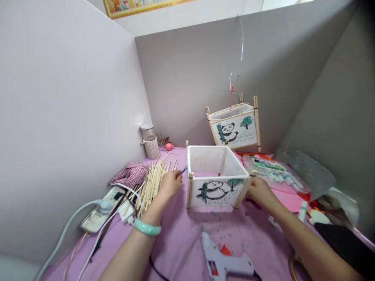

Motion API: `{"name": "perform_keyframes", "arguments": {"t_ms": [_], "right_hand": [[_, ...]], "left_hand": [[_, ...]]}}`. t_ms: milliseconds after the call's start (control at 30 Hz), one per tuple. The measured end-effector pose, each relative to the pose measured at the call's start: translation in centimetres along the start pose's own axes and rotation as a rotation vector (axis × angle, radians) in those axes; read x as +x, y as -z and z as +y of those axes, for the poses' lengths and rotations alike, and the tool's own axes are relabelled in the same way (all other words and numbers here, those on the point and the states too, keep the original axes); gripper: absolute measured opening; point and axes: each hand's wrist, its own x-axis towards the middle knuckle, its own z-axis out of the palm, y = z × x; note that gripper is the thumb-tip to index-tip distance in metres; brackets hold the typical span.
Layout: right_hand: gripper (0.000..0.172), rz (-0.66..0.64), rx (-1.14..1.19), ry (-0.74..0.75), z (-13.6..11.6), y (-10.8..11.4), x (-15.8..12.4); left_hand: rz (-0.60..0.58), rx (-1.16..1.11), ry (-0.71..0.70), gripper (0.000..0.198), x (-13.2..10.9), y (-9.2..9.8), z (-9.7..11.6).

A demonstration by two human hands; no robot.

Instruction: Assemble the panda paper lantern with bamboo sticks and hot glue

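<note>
A square white lantern box point(218, 195) with wooden stick corner posts stands on the purple cloth. Its front panel carries a drawn panda and a green tree, and its top is open. My right hand point(260, 191) is closed at the front right corner post, fingertips hidden behind it. Left of the box, my left hand point(171, 182) pinches a thin blue tool point(184, 169) whose tip points toward the box's left side; its exact kind is unclear. A white glue gun point(215, 253) lies in front of the box, nozzle facing it.
Wooden sticks point(154, 177) lie in a pile beside my left arm, near a power strip point(101, 210) with cables. A similar finished lantern point(236, 127) hangs from a wire behind. A jar point(150, 142) stands back left; a plastic marker case point(275, 173) lies right.
</note>
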Motion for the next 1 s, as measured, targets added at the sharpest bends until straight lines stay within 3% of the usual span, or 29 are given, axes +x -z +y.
{"name": "perform_keyframes", "arguments": {"t_ms": [100,200,467,1000], "right_hand": [[0.03,-0.055,0.062,-0.085,0.5,-0.3,-2.5],[0.035,-0.03,0.121,-0.167,1.1,-1.5,-4.6],[0.037,0.014,0.027,-0.102,2.1,-3.9,-6.7],[0.034,-0.028,-0.247,0.073,1.1,-4.2,-8.4]], "left_hand": [[0.006,-0.01,0.025,0.03,-1.7,-0.5,-0.9],[-0.008,-0.017,0.036,0.029,-3.8,-1.1,-1.6],[-0.104,-0.072,-0.036,0.042,-8.5,-2.1,-2.5],[-0.08,-0.146,-0.124,0.029,-8.8,-2.8,-2.4]]}}
